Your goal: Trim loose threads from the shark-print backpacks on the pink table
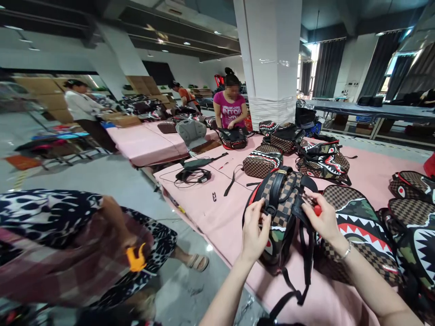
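A checkered brown backpack [283,215] with camouflage patches, red edging and black straps stands on the pink-covered table in front of me. My left hand [254,230] is on its near left side, thumb and fingers closed at the edge beside a black ring and strap. My right hand [321,216] is closed at the black strap on the bag's right side. From its fingers pokes the red end of a small tool [317,210]; the rest is hidden. Black webbing straps [301,290] hang down the bag's near side.
Several shark-mouth backpacks [360,231] lie right and behind. Black headphones [193,175], loose straps [233,181] and a small clip-like object [214,196] lie on the pink table [204,208]. A co-worker [231,106] handles a bag opposite; another person [112,222] holds an orange object at left.
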Motion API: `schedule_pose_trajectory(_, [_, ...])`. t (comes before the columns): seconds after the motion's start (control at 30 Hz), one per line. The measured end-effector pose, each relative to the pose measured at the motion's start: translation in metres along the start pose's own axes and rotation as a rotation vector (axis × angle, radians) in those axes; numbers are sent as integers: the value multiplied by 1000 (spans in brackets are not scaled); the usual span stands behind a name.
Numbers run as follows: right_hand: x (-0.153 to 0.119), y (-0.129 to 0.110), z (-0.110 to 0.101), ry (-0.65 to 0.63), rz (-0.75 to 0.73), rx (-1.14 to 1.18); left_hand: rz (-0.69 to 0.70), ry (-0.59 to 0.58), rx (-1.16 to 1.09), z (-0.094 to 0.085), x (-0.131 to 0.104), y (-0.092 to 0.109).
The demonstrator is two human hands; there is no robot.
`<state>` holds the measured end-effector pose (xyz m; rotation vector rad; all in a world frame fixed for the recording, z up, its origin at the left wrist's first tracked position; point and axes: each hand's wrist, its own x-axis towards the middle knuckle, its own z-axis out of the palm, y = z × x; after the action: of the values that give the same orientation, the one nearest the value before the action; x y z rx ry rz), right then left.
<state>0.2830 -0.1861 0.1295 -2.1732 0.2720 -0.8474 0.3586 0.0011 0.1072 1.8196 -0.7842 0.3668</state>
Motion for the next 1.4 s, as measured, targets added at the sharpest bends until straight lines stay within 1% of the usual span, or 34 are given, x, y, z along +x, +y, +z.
schedule_pose_trajectory(0.07, [-11,-19,-1,-104,-85,-103,-35,-29,-69,-4,2,-3])
schedule_pose_trajectory(0.1, [-14,-26,-1,-133,-120,-137,-57,-15,-133,-6,2,-6])
schedule_pose_trajectory(0.2, [-20,-37,5,-142,-238,-178,-109,107,-401,-15,1,-16])
schedule_pose_trajectory(0.23, [-20,-37,8,-132,-287,-177,-116,142,-451,-19,1,-20])
schedule_pose_trajectory(0.27, [-20,-36,10,-120,-332,-177,-121,173,-455,-22,1,-24])
schedule_pose_trajectory(0.33, [-17,-32,16,-100,-395,-189,-125,191,-334,-26,3,-29])
schedule_pose_trajectory(0.4, [-14,-30,19,-99,-414,-220,-75,163,-147,-29,8,-33])
schedule_pose_trajectory(0.47, [-11,-29,21,-125,-407,-255,30,94,-28,-32,15,-35])
schedule_pose_trajectory(0.67, [-7,-35,20,-191,-390,-391,331,-97,169,-38,37,-39])
schedule_pose_trajectory(0.77, [-8,-39,20,-226,-381,-447,484,-156,293,-38,42,-37])
schedule_pose_trajectory(0.83, [-8,-39,20,-226,-368,-413,513,-163,346,-37,43,-35])
schedule_pose_trajectory(0.87, [-8,-39,20,-218,-362,-370,486,-135,340,-37,42,-34])
schedule_pose_trajectory(0.9, [-9,-37,19,-207,-357,-313,422,-76,311,-37,40,-35])
schedule_pose_trajectory(1.0, [-14,-30,15,-157,-347,-159,115,186,134,-37,30,-47])
schedule_pose_trajectory(1.03, [-17,-26,14,-136,-341,-134,17,238,60,-36,24,-55])
schedule_pose_trajectory(1.07, [-21,-23,13,-111,-334,-124,-61,251,-6,-35,17,-64])
schedule_pose_trajectory(1.1, [-26,-19,13,-81,-328,-127,-133,208,-78,-33,9,-74])
schedule_pose_trajectory(1.13, [-30,-16,14,-50,-324,-135,-217,138,-174,-29,0,-85])
schedule_pose_trajectory(1.17, [-35,-13,16,-21,-326,-147,-319,51,-215,-26,-10,-95])
schedule_pose_trajectory(1.23, [-42,-8,24,19,-342,-187,-531,-71,-209,-17,-30,-111])
schedule_pose_trajectory(1.27, [-44,-6,29,27,-357,-210,-595,-85,-190,-13,-40,-117])
schedule_pose_trajectory(1.33, [-43,-1,39,41,-392,-253,-692,-27,-121,-5,-57,-119])
schedule_pose_trajectory(1.4, [-38,7,45,81,-412,-265,-749,12,-41,2,-75,-111])
